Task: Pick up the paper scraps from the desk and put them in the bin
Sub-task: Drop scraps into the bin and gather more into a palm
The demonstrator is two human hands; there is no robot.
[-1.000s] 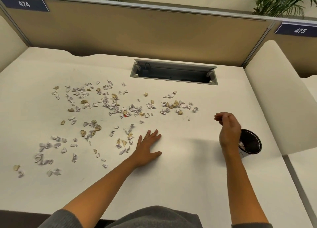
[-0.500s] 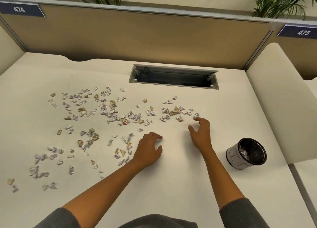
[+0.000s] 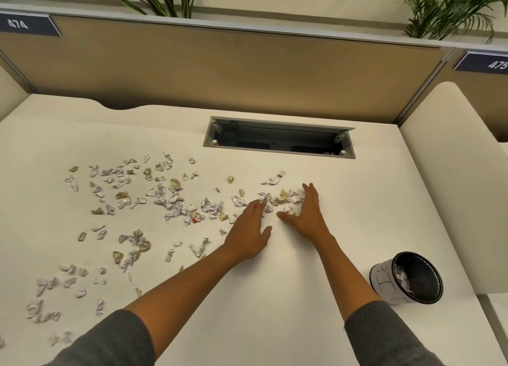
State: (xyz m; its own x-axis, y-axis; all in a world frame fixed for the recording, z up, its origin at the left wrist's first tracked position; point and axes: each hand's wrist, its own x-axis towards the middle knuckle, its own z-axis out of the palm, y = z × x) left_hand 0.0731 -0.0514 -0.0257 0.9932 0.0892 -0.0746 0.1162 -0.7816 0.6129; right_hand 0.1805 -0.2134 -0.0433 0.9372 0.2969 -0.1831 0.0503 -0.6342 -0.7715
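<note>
Both hands lie flat on the white desk (image 3: 275, 297) with fingers straight and spread, the left hand (image 3: 247, 232) and the right hand (image 3: 308, 214) flanking a small cluster of paper scraps (image 3: 277, 198) that their fingertips touch. More scraps lie scattered across the desk's left half, well apart from the bin (image 3: 406, 279). The bin rests tilted near the desk's right edge, with crumpled paper inside.

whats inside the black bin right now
The bin lies on its side on the desk, mouth toward the camera. A few crumpled white paper scraps show against its inner wall. The rest of the inside is dark mesh; anything deeper is hidden.
</note>
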